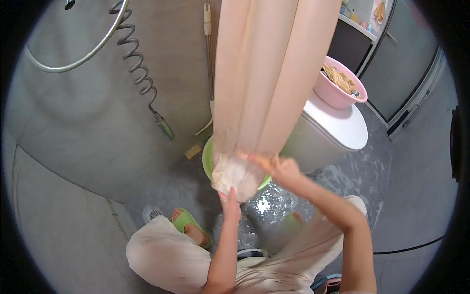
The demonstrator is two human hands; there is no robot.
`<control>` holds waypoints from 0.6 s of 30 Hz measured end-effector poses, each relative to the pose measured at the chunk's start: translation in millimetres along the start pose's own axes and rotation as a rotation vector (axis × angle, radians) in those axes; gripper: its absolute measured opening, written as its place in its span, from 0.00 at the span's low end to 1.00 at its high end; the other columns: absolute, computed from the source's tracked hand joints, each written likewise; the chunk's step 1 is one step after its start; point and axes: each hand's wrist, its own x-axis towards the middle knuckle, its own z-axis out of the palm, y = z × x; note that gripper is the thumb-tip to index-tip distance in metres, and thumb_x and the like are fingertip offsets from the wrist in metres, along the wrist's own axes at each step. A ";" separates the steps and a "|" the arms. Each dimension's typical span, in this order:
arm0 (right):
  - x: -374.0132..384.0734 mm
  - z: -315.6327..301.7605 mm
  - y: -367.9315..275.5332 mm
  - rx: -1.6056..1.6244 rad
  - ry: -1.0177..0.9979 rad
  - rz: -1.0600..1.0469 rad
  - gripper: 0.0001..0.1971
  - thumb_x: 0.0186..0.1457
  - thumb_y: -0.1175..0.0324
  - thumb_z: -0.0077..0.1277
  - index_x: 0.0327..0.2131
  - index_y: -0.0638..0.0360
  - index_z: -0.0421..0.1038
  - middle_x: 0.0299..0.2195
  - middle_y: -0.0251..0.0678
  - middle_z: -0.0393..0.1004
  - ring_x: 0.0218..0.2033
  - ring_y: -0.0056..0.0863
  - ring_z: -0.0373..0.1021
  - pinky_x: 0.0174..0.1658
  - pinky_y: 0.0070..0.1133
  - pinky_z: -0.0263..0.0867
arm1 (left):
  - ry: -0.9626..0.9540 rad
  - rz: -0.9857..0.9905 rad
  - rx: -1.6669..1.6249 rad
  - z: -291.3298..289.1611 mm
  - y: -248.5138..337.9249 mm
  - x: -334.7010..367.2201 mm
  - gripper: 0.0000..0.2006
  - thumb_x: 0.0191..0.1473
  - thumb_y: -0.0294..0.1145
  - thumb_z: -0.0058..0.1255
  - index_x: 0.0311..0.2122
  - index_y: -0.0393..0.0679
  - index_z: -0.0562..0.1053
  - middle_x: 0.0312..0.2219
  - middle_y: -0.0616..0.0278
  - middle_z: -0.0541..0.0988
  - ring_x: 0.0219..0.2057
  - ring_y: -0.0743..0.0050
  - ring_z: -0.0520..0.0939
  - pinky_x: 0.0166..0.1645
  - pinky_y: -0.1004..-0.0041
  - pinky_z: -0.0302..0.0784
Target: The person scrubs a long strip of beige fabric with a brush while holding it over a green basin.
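— Peach cloth [264, 73], long and folded into vertical pleats, hangs down the middle of the view from above the top edge. Its lower end looks wet and crumpled.

— Who has hold of it?

— Both hands. The right hand [279, 166] is closed around the cloth from its right side, just above the crumpled end, fingers wrapped across the front. The left hand [230, 203] is underneath, fingers pointing up and pressed into the bottom of the bunched end; whether it grips or only supports, I cannot tell.

— What is under the cloth?

— Right behind its lower end sits a green basin [208, 159] on the wet grey floor [342, 171]; only its rim shows on either side of the cloth.

— And around that?

— To the right, a white toilet [342, 127] with its lid shut, and on the lid a pink basin [333, 93] holding something tan. To the left, a coiled hose [134, 63] runs down the grey wall to a green sprayer [165, 127]. A pale-handled mop [209, 73] leans against the wall just left of the cloth.

— The person?

— Pale trousers, green slippers [188, 223]; the left foot is near a floor drain [152, 213], the right one half hidden by the arm.
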 end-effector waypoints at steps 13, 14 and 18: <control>10.8 3.8 1.3 0.209 -0.196 0.095 0.39 0.49 0.73 0.46 0.63 0.28 0.47 0.22 0.40 0.70 0.13 0.28 0.67 0.12 0.25 0.63 | -0.040 -0.083 -0.017 23.9 18.2 -4.3 0.33 0.59 0.27 0.41 0.64 0.59 0.42 0.61 0.60 0.54 0.60 0.56 0.60 0.57 0.48 0.64; -0.3 -0.7 -20.5 0.350 -0.330 0.075 0.38 0.49 0.74 0.46 0.63 0.27 0.50 0.25 0.44 0.72 0.16 0.31 0.70 0.15 0.26 0.66 | -0.047 -0.095 -0.003 23.5 14.3 -0.4 0.33 0.59 0.27 0.42 0.64 0.59 0.42 0.61 0.60 0.54 0.60 0.56 0.60 0.56 0.47 0.65; -10.3 6.7 -15.5 0.364 -0.232 -0.082 0.41 0.48 0.74 0.46 0.64 0.29 0.44 0.27 0.45 0.73 0.18 0.29 0.71 0.16 0.25 0.68 | -0.083 -0.046 0.000 2.8 -2.4 1.2 0.33 0.59 0.26 0.42 0.64 0.58 0.42 0.60 0.59 0.55 0.60 0.56 0.61 0.56 0.48 0.66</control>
